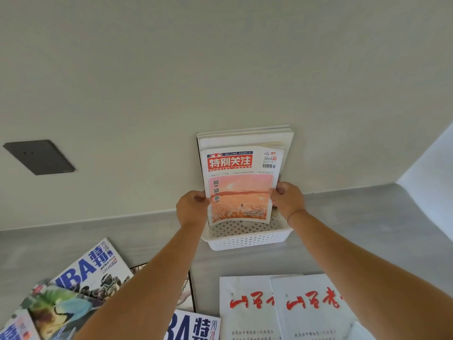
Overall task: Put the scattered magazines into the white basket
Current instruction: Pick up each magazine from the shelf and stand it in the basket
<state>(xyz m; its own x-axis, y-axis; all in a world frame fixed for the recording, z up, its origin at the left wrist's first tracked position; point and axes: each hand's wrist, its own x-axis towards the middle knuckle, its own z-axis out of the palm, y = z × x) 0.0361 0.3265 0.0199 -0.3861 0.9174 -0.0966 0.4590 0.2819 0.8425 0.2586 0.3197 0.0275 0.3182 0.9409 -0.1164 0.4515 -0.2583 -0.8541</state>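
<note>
A magazine with a red title block and an orange sunset cover (241,192) stands upright in the white perforated basket (247,238) against the wall. My left hand (192,207) grips its left edge and my right hand (288,198) grips its right edge. Behind it in the basket stand other white-edged magazines (245,137). On the grey counter lie scattered magazines: a basketball one (98,268) at left, a colourful one (56,312) below it, another basketball one (193,327) at the bottom, and two white ones with red brush lettering (247,305) (313,305).
The grey counter (367,229) runs along a pale wall. A dark wall socket plate (39,157) sits at the left. A dark-edged magazine (188,290) is partly hidden under my left forearm. The wall turns a corner at the far right.
</note>
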